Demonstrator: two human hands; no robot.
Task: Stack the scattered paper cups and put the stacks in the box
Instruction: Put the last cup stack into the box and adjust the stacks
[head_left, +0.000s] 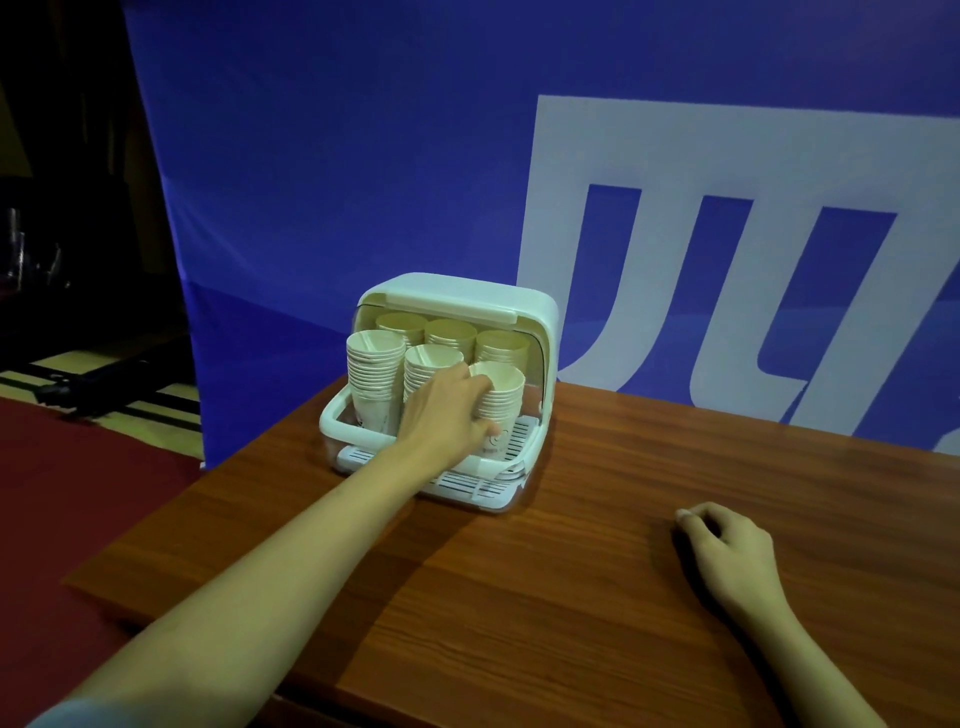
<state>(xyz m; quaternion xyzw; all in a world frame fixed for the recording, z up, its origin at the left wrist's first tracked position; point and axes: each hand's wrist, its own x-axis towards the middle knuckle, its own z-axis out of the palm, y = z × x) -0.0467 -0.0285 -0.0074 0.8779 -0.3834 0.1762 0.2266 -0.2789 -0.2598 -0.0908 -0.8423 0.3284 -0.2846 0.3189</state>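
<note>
**Front-right stack going into the box**

A stack of paper cups (497, 400) is standing upright at the front right of the white box (457, 301), beside five other stacks. The left hand (447, 410) is gripping it, fingers curled round its side. The right hand (727, 545) is resting on the wooden table (571, 597), loosely curled, holding nothing. A blue banner (363, 156) is hanging behind.

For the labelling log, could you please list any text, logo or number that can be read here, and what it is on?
No text can be read.
Blue banner: large white shapes, cut off by the frame, not readable as words.
Front right cup stack, gripped by the left hand: a small round logo with tiny print below it, too blurred to read.
Cup box: no visible label.
</note>
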